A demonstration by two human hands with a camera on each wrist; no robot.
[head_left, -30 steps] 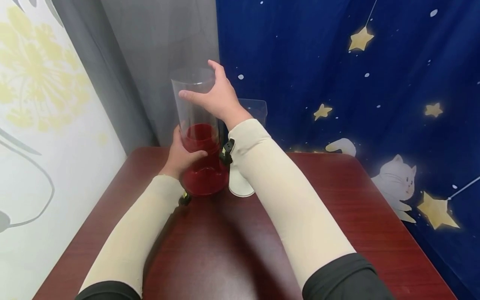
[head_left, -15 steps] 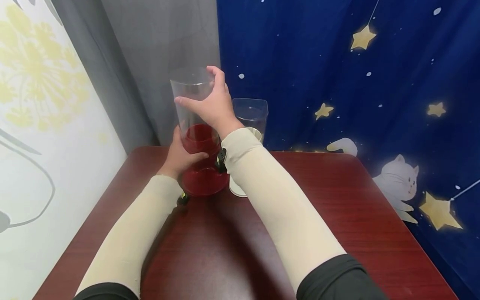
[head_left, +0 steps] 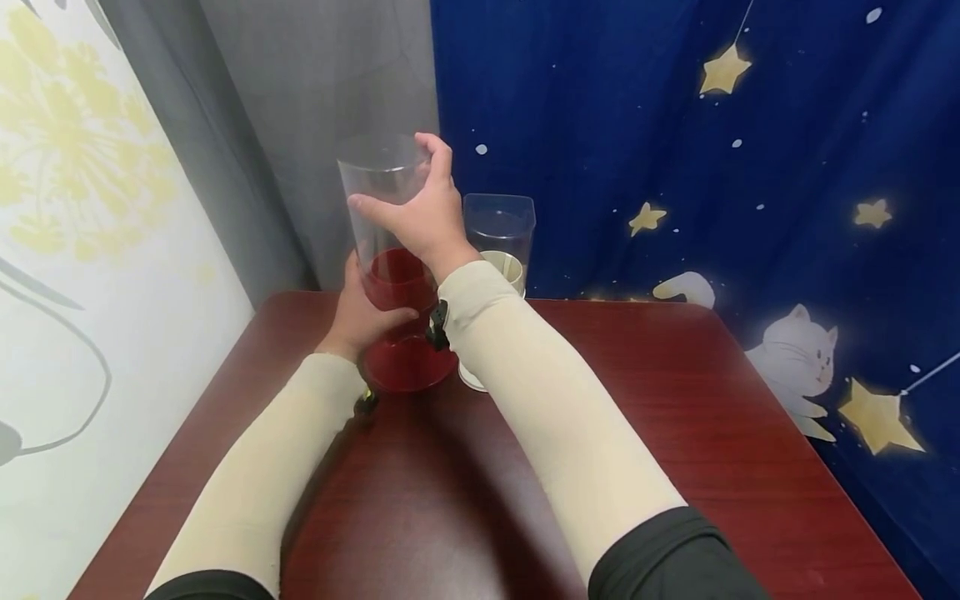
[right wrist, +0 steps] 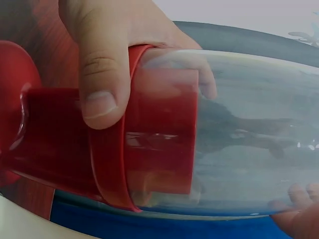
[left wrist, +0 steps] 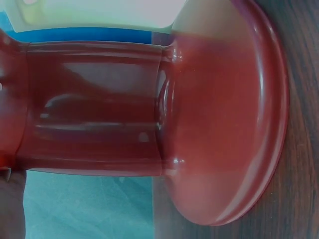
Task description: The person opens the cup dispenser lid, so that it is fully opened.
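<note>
My left grip (head_left: 360,315) curls round the collar (right wrist: 112,164) of the red stand (head_left: 408,367), thumb across the front, and the stand's broad foot (left wrist: 219,124) rests on the desk (head_left: 675,400) below it. Above, my right grip (head_left: 426,215) is clamped on the clear cylinder (head_left: 375,240), fingers and thumb near its upper rim. The cylinder's lower end, just over my left grip, surrounds a red sleeve (right wrist: 162,129) (I see it straight through the wall). Right of my right grip stands a clear square-rimmed container (head_left: 498,222).

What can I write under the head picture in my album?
Left hand grips the red base while right hand holds the clear tube near its top.
</note>
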